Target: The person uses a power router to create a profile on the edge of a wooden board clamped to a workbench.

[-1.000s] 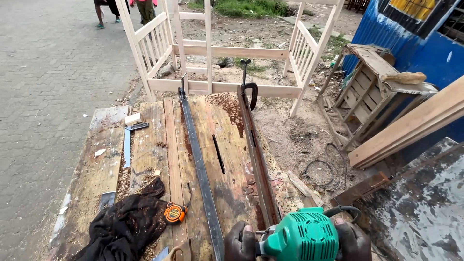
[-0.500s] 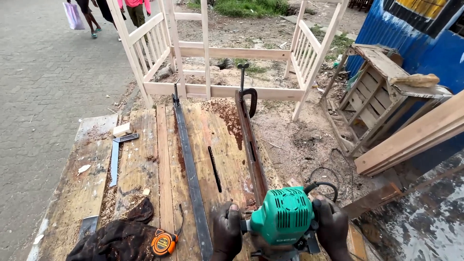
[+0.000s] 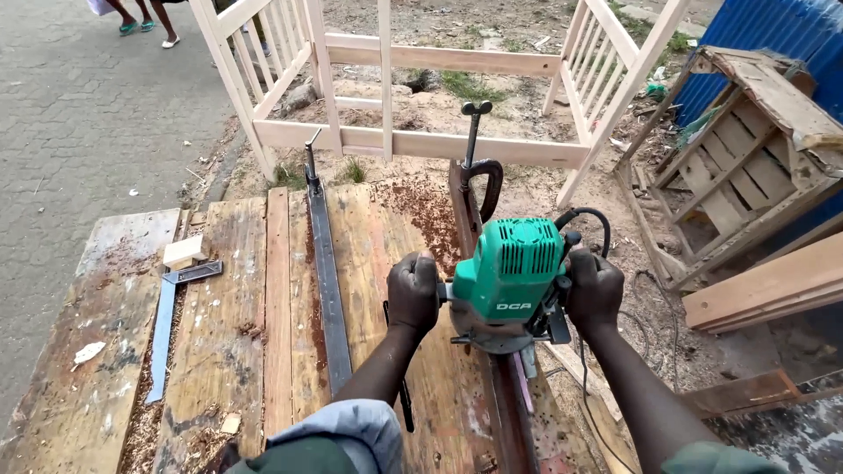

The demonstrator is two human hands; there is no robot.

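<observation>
A green electric router sits on a narrow dark strip of wood clamped along the right edge of the plank workbench. My left hand grips the router's left handle. My right hand grips its right handle. The router's black cord loops off behind it to the right. A black clamp holds the far end of the strip.
A long dark metal bar clamp lies lengthwise on the bench. A metal square and a small wood block rest at the left. A pale wooden frame stands beyond. Pallets and planks sit right. People walk far left.
The router has moved forward along the strip, away from me, with both hands on it. The view has tilted down and closer; the black cloth and tape measure have left the frame.
</observation>
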